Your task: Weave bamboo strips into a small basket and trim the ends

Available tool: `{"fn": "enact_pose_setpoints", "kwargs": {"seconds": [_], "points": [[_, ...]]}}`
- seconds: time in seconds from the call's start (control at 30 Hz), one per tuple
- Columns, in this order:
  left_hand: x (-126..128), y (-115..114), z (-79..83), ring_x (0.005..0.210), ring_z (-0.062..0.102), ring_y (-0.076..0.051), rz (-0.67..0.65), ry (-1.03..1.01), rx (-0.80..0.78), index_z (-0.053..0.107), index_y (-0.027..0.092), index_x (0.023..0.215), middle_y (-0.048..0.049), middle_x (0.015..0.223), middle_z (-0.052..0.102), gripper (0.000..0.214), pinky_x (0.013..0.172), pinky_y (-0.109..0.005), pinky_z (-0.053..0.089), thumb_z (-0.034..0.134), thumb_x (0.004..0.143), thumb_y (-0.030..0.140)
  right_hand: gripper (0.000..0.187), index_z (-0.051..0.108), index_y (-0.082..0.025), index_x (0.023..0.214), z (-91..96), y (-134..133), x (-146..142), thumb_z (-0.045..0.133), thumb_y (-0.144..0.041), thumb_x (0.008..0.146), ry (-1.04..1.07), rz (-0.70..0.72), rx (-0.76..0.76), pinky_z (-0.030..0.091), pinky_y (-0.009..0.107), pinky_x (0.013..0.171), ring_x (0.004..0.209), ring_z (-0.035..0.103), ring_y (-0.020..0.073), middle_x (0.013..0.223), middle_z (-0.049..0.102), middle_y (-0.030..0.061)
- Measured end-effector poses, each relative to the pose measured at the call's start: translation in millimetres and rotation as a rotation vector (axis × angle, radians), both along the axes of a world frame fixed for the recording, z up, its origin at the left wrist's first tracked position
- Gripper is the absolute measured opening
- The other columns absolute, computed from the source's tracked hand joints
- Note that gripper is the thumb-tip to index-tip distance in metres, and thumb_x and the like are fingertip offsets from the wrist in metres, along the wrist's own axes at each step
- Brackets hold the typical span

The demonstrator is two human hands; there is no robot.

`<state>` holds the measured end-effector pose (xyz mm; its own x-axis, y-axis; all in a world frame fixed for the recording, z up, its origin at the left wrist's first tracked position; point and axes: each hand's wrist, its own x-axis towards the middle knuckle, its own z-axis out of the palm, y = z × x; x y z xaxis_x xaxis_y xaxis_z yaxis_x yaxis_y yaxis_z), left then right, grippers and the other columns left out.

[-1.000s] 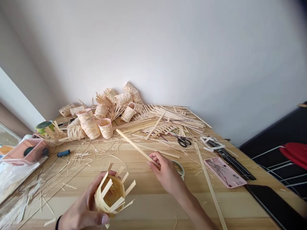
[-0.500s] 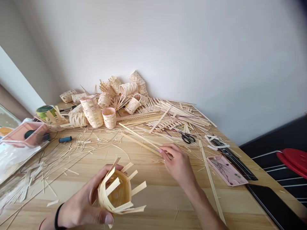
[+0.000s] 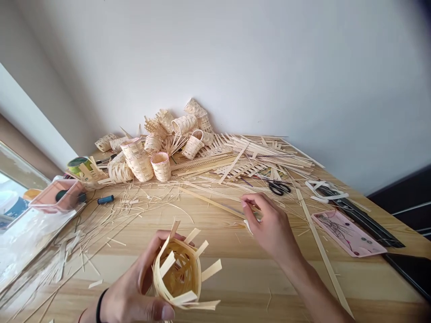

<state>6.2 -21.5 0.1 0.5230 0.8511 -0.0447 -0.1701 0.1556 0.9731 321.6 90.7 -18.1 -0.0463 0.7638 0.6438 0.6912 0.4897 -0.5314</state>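
A small woven basket of pale wood strips, its upright strip ends sticking out around the rim, sits in my left hand. The fingers wrap its far side and the thumb lies along the near side, with the opening facing right. My right hand is closed in a pinch on a thin wood strip that reaches away to the upper left. Close under that strip runs a wider, yellower strip; whether the same fingers hold it too, I cannot tell.
Finished and part-woven baskets pile against the wall, beside loose strips. Black scissors, a pink tray of small parts and a black phone-like slab lie right. A pink bin and blue spool stand left.
The view has turned slightly left, so everything appears further right. The thin strip in my right hand has dipped closer to the table. My left hand keeps its hold on the basket.
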Motion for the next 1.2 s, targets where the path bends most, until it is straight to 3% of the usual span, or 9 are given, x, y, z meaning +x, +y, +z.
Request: {"fn": "enact_pose_setpoints", "kwargs": {"seconds": [0.23,0.37,0.5,0.73,1.03,1.2], "points": [[-5,-2,-6.8,0.134,0.052,-0.036,0.035,0.019,0.002,0.048,0.031,0.154,-0.0108,0.149,0.049,0.096,0.109,-0.041,0.045,0.092,0.071,0.049,0.012,0.058,-0.024,0.099,10.6,-13,-13,0.052,-0.033,0.104,0.111,0.124,-0.185,0.057,0.031,0.073,0.084,0.078,0.0235,0.088,0.079,0.0058],[-6,-3,-12.4,0.148,0.042,-0.039,0.132,0.145,0.129,0.037,0.033,0.159,-0.0114,0.161,0.043,0.094,0.123,-0.047,0.035,0.087,0.080,0.041,0.010,0.060,-0.023,0.097,24.7,-24,-23,0.053,-0.028,0.104,0.148,0.201,-0.195,0.052,0.024,0.060,0.067,0.068,0.0168,0.078,0.072,0.0017],[-4,-2,-10.7,0.157,0.033,-0.038,0.225,0.307,0.250,0.034,0.038,0.157,-0.0085,0.165,0.040,0.085,0.129,-0.047,0.028,0.081,0.088,0.033,0.013,0.069,-0.022,0.105,33.8,-35,-31,0.056,-0.024,0.105,0.128,0.284,-0.156,0.050,0.022,0.059,0.065,0.063,0.0137,0.081,0.072,0.0008],[-4,1,-5.5,0.156,0.035,-0.038,0.276,0.387,0.269,0.033,0.039,0.157,-0.0071,0.163,0.042,0.081,0.130,-0.048,0.029,0.079,0.091,0.034,0.014,0.071,-0.021,0.103,35.1,-40,-35,0.057,-0.018,0.104,0.126,0.397,-0.163,0.046,0.022,0.058,0.063,0.059,0.0118,0.079,0.070,-0.0009],[-3,2,-7.9,0.155,0.033,-0.041,0.298,0.373,0.227,0.033,0.036,0.157,-0.0100,0.163,0.040,0.080,0.130,-0.054,0.028,0.078,0.091,0.036,0.017,0.069,-0.021,0.096,37.2,-44,-36,0.055,-0.018,0.105,0.117,0.451,-0.208,0.044,0.023,0.059,0.063,0.055,0.0117,0.075,0.063,-0.0022],[-5,6,-7.9,0.157,0.029,-0.043,0.297,0.315,0.222,0.035,0.034,0.157,-0.0106,0.163,0.041,0.082,0.125,-0.052,0.036,0.080,0.088,0.039,0.016,0.069,-0.021,0.100,33.8,-44,-36,0.055,-0.018,0.106,0.119,0.444,-0.215,0.043,0.023,0.057,0.064,0.056,0.0116,0.079,0.067,-0.0012]]}}
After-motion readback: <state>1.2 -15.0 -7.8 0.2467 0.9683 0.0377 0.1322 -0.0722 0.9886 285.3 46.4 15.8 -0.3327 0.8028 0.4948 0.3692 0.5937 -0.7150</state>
